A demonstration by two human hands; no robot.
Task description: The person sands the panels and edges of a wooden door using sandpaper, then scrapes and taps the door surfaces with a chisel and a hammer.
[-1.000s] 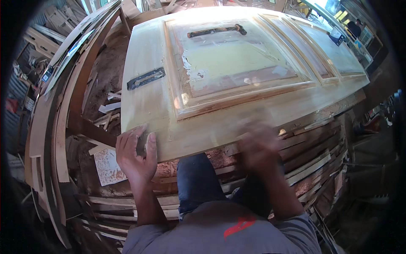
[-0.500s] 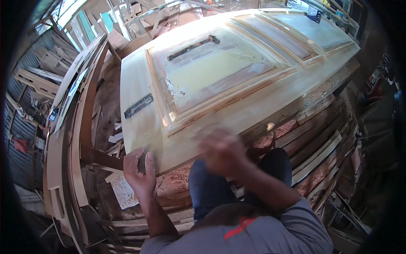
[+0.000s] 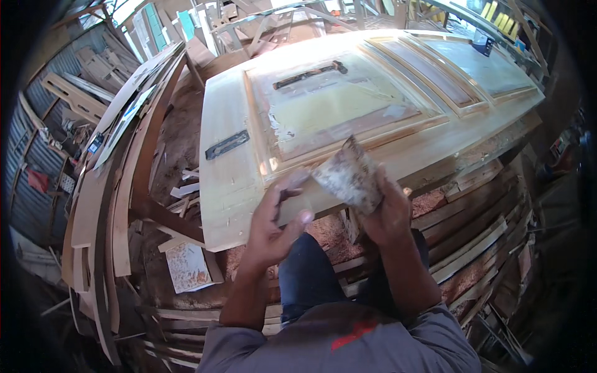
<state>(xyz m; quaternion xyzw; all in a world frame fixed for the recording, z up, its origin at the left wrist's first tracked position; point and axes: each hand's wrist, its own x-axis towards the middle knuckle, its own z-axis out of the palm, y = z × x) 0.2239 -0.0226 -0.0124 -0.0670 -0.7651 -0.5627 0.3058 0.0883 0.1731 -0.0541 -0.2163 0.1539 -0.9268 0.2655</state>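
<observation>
A pale wooden panel door (image 3: 227, 189) with raised mouldings lies flat before me. On it rest a dark metal bar tool (image 3: 301, 77) and a dark flat rectangular piece (image 3: 227, 145). In my right hand (image 3: 388, 208) is a worn, mottled sheet, apparently sandpaper (image 3: 347, 174), lifted over the door's near edge. My left hand (image 3: 273, 224) is raised beside the sheet's left side, thumb and fingers apart and nothing in its grasp.
Long boards (image 3: 124, 211) lie on a rack at the left, with a white scrap board (image 3: 186, 270) lower down. Stacked planks and shavings (image 3: 466, 267) are below the door. Corrugated metal walling (image 3: 28, 168) and leaning timber stand behind at the left.
My left hand has left the door's corner and moved up and right. My blurred right hand has risen from rubbing along the door edge, and the sheet now shows in it.
</observation>
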